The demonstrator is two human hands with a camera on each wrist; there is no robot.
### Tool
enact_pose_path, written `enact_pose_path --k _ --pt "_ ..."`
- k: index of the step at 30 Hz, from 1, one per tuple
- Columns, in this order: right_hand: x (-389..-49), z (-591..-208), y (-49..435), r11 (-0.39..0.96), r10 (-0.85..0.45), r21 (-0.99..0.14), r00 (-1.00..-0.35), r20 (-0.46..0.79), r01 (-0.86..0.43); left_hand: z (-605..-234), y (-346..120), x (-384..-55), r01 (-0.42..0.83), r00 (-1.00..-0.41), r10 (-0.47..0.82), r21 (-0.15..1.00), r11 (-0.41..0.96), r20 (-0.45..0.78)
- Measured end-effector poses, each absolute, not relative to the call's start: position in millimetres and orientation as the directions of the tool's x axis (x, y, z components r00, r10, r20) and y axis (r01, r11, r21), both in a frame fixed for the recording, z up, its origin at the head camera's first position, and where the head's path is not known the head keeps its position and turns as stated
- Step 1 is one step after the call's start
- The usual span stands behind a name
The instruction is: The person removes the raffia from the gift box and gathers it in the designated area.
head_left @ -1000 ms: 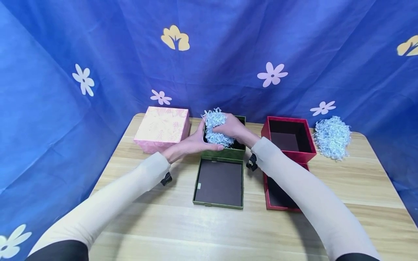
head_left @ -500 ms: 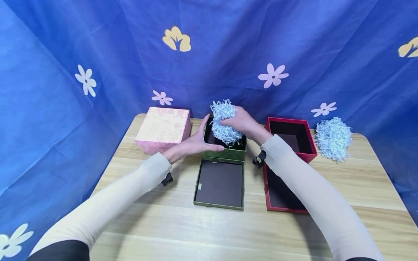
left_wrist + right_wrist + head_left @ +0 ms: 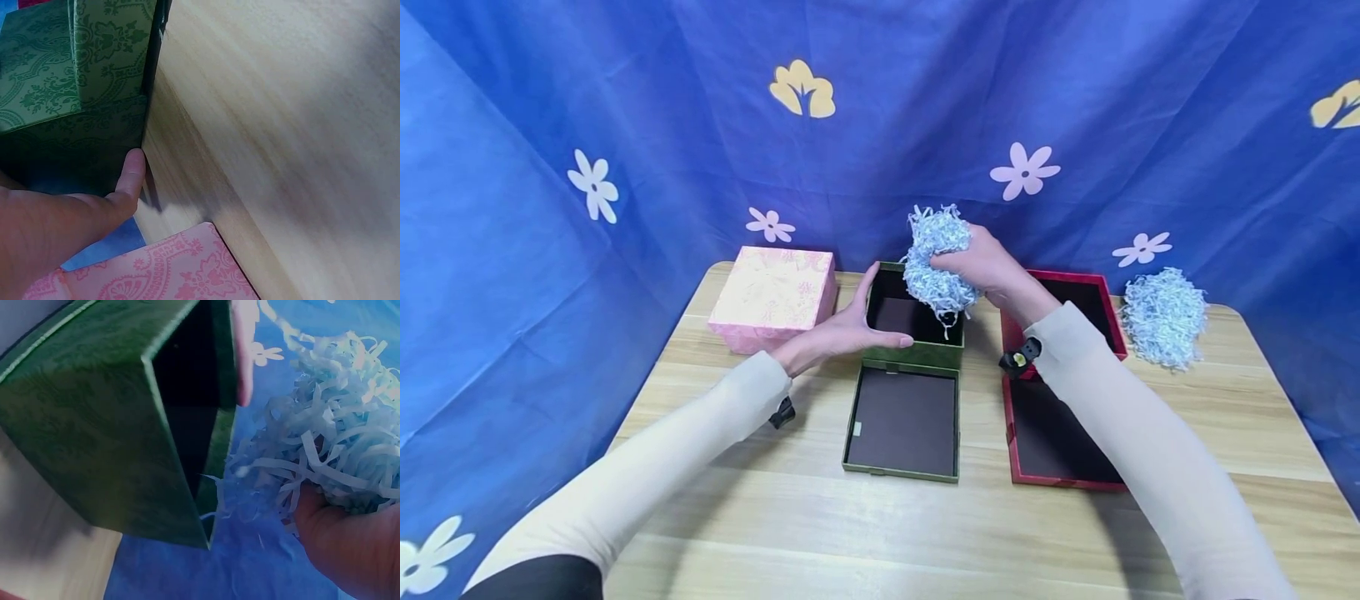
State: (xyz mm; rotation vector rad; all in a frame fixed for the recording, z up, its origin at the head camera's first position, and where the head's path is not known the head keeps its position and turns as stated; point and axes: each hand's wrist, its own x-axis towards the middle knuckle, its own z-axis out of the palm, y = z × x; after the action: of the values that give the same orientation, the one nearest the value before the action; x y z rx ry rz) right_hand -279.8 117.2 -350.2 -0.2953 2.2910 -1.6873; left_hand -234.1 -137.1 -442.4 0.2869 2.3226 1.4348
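My right hand (image 3: pixel 988 262) grips a bunch of light blue shredded paper (image 3: pixel 936 271) above the back right of a green box (image 3: pixel 917 356). Some strands dangle over the box's dark interior; in the right wrist view the bunch (image 3: pixel 350 431) hangs just off its open rim, with my thumb pressed into it. My left hand (image 3: pixel 842 329) rests against the box's left side, thumb and fingers spread wide and straight. In the left wrist view the thumb touches the patterned green wall (image 3: pixel 112 56). The green lid (image 3: pixel 906 421) lies inside-up in front of the box.
A pink box (image 3: pixel 771 292) stands just left of my left hand. To the right are an open red box (image 3: pixel 1117 337), partly behind my right arm, and a red lid (image 3: pixel 1060 437). Another heap of blue shredded paper (image 3: pixel 1165 317) lies at the far right. A blue curtain hangs behind.
My right hand has lifted the shredded paper up and to the right, out of the green box, whose dark inside now shows. My left hand has stayed against the box.
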Motion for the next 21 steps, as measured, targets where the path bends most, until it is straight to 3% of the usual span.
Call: enact_pose_path --k 21 --pt "-265.3 -333.7 186.7 0.283 -0.245 -0.959 -0.969 -0.04 -0.032 -441.1 -137.1 -230.9 -0.038 -0.901 0.371 0.891 0.451 -0.226"
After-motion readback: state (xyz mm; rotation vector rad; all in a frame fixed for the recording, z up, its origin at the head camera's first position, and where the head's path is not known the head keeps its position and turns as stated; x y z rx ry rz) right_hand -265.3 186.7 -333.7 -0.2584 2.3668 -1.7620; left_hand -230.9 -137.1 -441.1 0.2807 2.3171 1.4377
